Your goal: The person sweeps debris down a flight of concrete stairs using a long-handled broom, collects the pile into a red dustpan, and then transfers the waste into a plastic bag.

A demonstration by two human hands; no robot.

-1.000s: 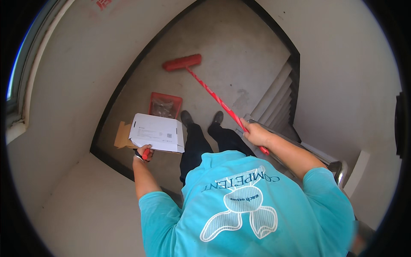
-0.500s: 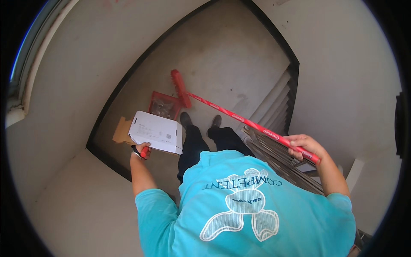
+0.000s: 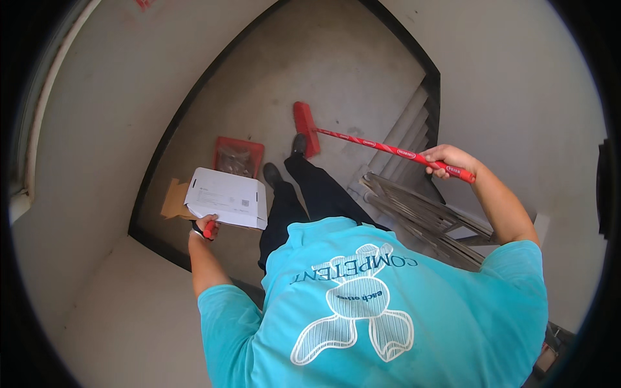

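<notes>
My right hand (image 3: 449, 161) is wrapped round the upper part of a red broom (image 3: 362, 141) handle. The red broom head (image 3: 304, 123) rests on the floor, touching or very close to my front shoe (image 3: 298, 143). At the lower edge of a flat white cardboard box (image 3: 226, 195), my left hand (image 3: 207, 226) is closed round a red handle end and the box's edge. Beyond the box lies a red dustpan (image 3: 257, 155) with greyish, see-through litter in it. The box hides whatever joins the red handle end to the dustpan. Brown cardboard (image 3: 174, 200) sticks out beside the box.
Stairs (image 3: 404, 126) lead down at the right. Long metal bars or frames (image 3: 420, 213) lean close to my right leg. Pale walls with a dark skirting band (image 3: 187, 107) close in the floor. My other shoe (image 3: 272, 173) stands near the dustpan.
The broom head has moved right, away from the dustpan to beside my shoe. My right foot has stepped forward. Box and dustpan sit slightly further left in view.
</notes>
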